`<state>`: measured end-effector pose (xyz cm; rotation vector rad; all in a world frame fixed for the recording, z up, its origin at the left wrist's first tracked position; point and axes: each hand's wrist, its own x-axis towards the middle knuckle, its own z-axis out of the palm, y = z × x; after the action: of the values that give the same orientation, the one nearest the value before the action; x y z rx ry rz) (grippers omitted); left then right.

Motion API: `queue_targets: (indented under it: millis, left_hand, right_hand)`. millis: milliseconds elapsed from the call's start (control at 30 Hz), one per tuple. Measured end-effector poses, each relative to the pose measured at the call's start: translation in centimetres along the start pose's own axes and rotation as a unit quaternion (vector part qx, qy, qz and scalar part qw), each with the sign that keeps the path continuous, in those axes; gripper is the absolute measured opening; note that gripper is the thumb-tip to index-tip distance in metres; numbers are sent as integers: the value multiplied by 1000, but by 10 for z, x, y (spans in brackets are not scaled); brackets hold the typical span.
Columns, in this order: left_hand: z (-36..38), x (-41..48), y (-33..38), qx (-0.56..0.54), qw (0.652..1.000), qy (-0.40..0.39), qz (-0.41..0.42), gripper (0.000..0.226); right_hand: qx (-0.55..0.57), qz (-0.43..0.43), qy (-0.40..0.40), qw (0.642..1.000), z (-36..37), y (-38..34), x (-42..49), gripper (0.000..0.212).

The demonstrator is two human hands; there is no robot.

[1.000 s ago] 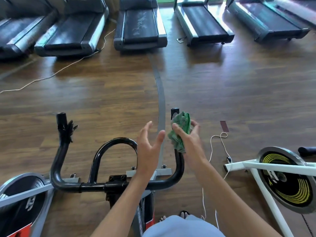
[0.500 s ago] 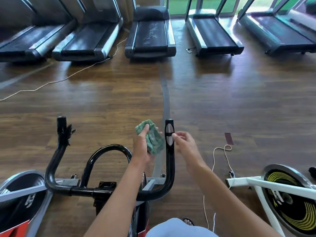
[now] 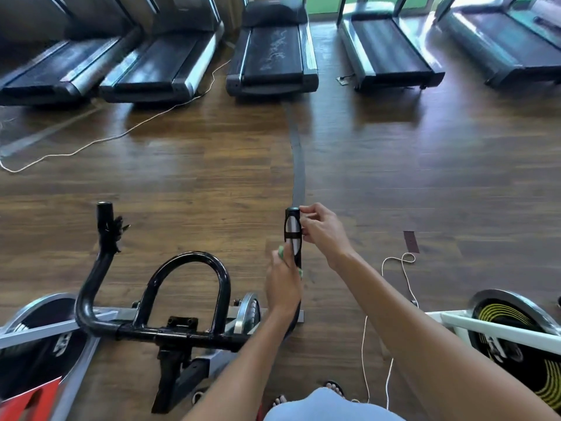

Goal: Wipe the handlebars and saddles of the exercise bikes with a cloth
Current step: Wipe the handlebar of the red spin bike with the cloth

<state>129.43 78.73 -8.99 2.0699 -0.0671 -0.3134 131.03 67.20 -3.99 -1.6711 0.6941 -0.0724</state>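
Note:
A black exercise-bike handlebar (image 3: pixel 91 302) spreads across the lower left, with a curved centre loop (image 3: pixel 223 275) and a right grip (image 3: pixel 293 229) that stands upright with a silver sensor strip. My left hand (image 3: pixel 283 288) is wrapped around the lower part of that right grip, holding the green cloth (image 3: pixel 281 252) against it; only small bits of cloth show. My right hand (image 3: pixel 321 230) pinches the top of the same grip from the right side. No saddle is in view.
A second bike's white frame (image 3: pixel 491 328) and black-yellow flywheel (image 3: pixel 540 372) stand at the lower right. A white cord (image 3: pixel 403 275) trails on the wooden floor between the bikes. Several treadmills (image 3: pixel 273 53) line the far side. A silver flywheel (image 3: pixel 33 347) sits at the lower left.
The cloth passed from my right hand to my left. My left hand then came down around the right grip with the cloth, and my right hand moved up to the grip's top.

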Motion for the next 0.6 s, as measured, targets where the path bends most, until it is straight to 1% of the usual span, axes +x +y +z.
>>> queue_targets:
  millis: [67,133,233,300,400,433,467,533,567,600]
  left_hand:
    - [2,8,-5,8,1000,-11,19,60]
    - [0,28,7,-21,999,5,35,63]
    - [2,37,16,-21,997,31,63,63]
    - [-2,18,8,-5,998,-2,60,57]
    - [-14,-17,-15,77,993,-87,14,59]
    - [-19,-27,-19,128,984,-121,6,60]
    - [-27,-36,-22,198,968,-156,8,60]
    - [-46,-46,-27,356,909,-211,49,60]
    - [-59,-50,-29,407,879,-235,82,60]
    - [-73,-52,-31,431,858,-253,122,58]
  right_hand:
    - [4,-4,-2,1000,2,1,2,24]
    - [13,-6,0,1000,3,0,-1,26]
    - [8,-9,-10,1000,1,-1,-4,29]
    - [0,-13,-18,1000,1,0,-5,30]
    - [4,-23,-5,1000,2,0,-7,29]
    - [5,-29,2,1000,4,1,-7,28]
    - [4,-35,11,999,6,2,-8,28]
    - [8,-48,28,998,10,4,-12,26]
    - [10,-52,30,998,12,5,-14,26]
    - [10,-54,28,998,14,8,-14,28]
